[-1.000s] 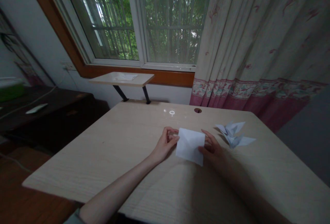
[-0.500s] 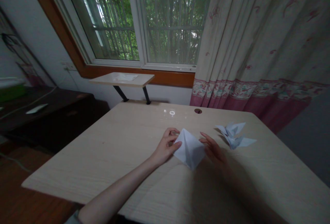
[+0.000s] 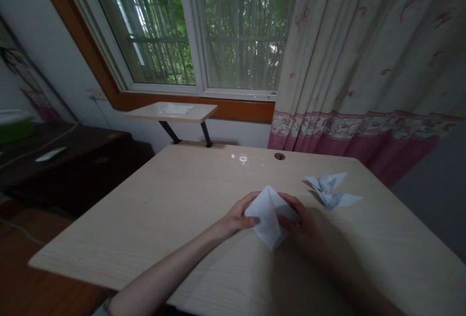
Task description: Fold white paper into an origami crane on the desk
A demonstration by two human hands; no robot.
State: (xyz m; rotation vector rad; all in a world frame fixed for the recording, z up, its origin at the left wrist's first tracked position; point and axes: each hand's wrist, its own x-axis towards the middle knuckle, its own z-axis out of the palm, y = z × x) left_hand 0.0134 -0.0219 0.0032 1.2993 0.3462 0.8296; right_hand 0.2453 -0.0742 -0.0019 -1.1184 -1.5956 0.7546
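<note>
A folded white sheet of paper [image 3: 267, 219], diamond-shaped with a crease down its middle, is held between both hands just above the desk. My left hand [image 3: 242, 213] grips its left corner, thumb on the front and fingers behind. On the right side, my right hand [image 3: 296, 216] has its thumb pressed on the front near the crease, with the other fingers behind the edge. To the right lie folded paper cranes [image 3: 329, 191], close together with pointed wings; I cannot tell exactly how many.
The pale wooden desk [image 3: 174, 199] has a round cable hole [image 3: 279, 156] at its back edge. A small raised shelf [image 3: 153, 112] at the back left bears some white paper [image 3: 176, 108]. A dark low cabinet [image 3: 73, 151] stands left; a curtain [image 3: 342, 88] hangs behind.
My right hand has closed on the paper's right side, where it was beside it with fingers apart. The paper has shifted slightly towards me, and my left grip has moved lower.
</note>
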